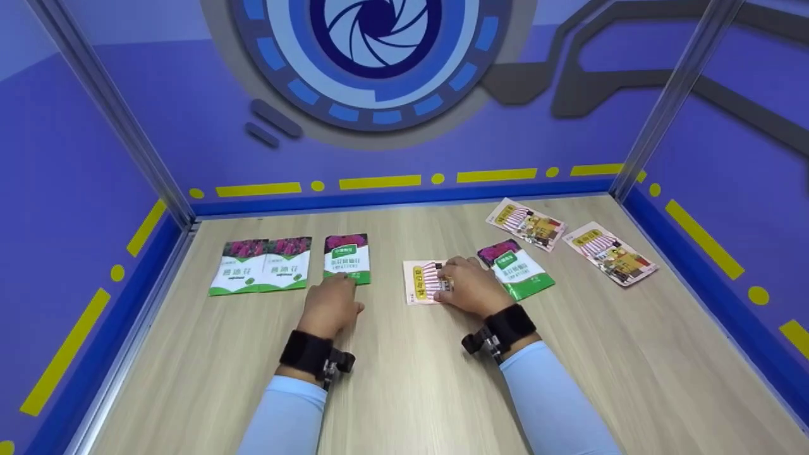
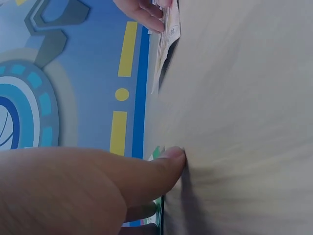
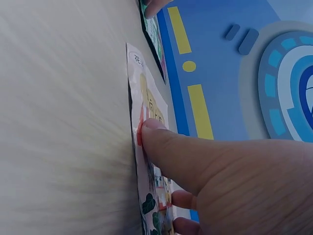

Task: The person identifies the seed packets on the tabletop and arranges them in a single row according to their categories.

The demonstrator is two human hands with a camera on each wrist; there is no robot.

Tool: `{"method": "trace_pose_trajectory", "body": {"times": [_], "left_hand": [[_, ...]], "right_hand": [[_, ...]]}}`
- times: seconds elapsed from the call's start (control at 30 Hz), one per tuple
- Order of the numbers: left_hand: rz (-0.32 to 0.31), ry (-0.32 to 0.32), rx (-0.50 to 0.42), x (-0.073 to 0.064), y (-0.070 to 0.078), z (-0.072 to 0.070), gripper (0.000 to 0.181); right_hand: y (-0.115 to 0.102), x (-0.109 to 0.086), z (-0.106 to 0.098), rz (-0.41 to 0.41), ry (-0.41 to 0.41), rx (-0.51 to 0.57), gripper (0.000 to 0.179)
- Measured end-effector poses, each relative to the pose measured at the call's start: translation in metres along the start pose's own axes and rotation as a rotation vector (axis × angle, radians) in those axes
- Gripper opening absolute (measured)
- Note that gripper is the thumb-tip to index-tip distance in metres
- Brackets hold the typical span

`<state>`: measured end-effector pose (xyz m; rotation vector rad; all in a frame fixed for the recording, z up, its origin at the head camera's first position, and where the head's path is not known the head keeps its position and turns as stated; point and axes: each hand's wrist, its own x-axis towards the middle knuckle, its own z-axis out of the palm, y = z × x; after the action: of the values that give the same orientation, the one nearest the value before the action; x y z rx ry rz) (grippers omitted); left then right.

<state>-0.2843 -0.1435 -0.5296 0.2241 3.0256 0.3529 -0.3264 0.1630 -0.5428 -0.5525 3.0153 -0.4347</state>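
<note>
My left hand (image 1: 330,306) rests its fingertips on the lower edge of a green-and-white seed packet (image 1: 347,253) with magenta flowers; its thumb is held out to the side. My right hand (image 1: 473,285) grips a pink-striped seed packet (image 1: 417,284), thumb on the near side and fingers on the far side. In the right wrist view the thumb lies on the printed face of this striped packet (image 3: 146,93). The left wrist view shows its end (image 2: 168,46) tilted, with a shadow beneath. The right hand covers the packet's right part.
Two white-and-green packets (image 1: 237,268) (image 1: 286,265) with pink flowers lie side by side at left. Another green-and-white packet (image 1: 517,268) is just right of my right hand. Two striped packets (image 1: 526,224) (image 1: 611,254) lie farther right. Blue-purple walls (image 1: 404,158) enclose the wooden table (image 1: 404,379).
</note>
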Motion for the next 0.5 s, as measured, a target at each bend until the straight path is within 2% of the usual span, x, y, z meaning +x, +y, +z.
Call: {"method": "trace_pose_trajectory", "body": {"times": [0.3,0.5], "left_hand": [[-0.037,-0.005,-0.009,-0.001,-0.013,-0.001,0.057],[-0.045,-0.014,0.003,-0.002,-0.016,-0.006,0.059]], "right_hand": [[0.0,0.0,0.0,-0.004,-0.013,-0.011,0.056],[0.0,0.001,0.0,0.013,-0.021,-0.005,0.057]]}}
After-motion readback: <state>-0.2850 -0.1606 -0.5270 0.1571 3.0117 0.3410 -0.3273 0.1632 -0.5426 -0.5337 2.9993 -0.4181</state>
